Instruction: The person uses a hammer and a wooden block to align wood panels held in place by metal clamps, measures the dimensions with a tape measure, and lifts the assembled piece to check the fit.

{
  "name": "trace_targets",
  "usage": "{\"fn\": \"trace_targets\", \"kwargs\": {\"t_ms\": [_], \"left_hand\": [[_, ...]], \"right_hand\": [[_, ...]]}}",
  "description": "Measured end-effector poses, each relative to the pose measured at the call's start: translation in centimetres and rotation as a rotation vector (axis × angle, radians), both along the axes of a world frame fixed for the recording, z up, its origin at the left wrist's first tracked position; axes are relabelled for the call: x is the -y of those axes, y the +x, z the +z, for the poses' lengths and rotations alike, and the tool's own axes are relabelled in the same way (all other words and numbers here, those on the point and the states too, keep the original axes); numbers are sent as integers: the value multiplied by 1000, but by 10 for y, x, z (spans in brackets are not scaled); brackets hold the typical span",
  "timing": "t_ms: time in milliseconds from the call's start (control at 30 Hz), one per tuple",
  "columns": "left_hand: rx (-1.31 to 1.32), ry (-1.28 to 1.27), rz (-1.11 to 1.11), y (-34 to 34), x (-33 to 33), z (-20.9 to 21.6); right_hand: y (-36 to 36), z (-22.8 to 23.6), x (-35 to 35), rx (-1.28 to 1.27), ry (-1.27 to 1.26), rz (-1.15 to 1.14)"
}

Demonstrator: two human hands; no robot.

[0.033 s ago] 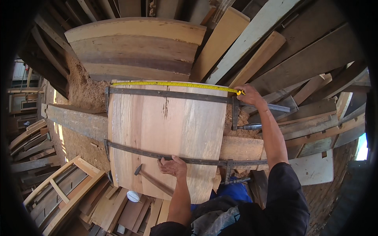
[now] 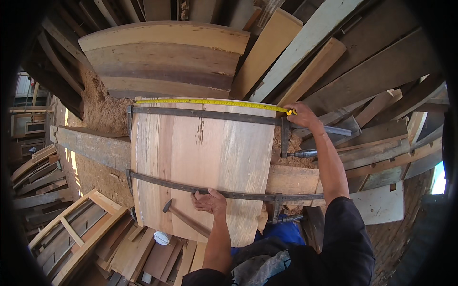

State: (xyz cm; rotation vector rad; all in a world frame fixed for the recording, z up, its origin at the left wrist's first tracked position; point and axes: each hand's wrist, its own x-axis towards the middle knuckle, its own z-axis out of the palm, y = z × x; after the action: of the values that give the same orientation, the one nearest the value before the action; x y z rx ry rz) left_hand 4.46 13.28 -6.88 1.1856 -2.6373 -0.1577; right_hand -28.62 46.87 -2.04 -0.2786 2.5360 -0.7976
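Note:
A wide panel of pale boards (image 2: 191, 162) lies in front of me, with two dark metal bar clamps across it. A yellow tape measure (image 2: 210, 101) is stretched along the panel's far edge, just beyond the far bar clamp (image 2: 229, 116). At the tape's right end, my right hand (image 2: 304, 117) is closed on its case, which the fingers mostly cover. My left hand (image 2: 210, 202) is closed at the near bar clamp (image 2: 167, 181), fingers curled against its bar. Left of that hand, a hammer (image 2: 186, 217) with a wooden handle lies on the panel.
Another jointed panel (image 2: 164, 57) leans beyond the work, next to a heap of wood shavings (image 2: 102, 102). Long planks (image 2: 305, 52) are stacked at the far right. At the near left are a wooden frame (image 2: 78, 233) and a round white object (image 2: 161, 238).

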Motion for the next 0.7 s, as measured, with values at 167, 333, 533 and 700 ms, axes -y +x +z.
{"fn": "trace_targets", "kwargs": {"t_ms": [167,333,533,700], "left_hand": [[4,-7,-6,1,1,-2],[9,-13,-10,1,0,0],[-27,15,-10,1,2,-2],[16,-4,13,0,0,3]], "right_hand": [[1,5,3,19,21,-6],[2,8,4,40,28,-17],[28,52,34,45,-151,13],[108,71,17,222,-288,-102]]}}
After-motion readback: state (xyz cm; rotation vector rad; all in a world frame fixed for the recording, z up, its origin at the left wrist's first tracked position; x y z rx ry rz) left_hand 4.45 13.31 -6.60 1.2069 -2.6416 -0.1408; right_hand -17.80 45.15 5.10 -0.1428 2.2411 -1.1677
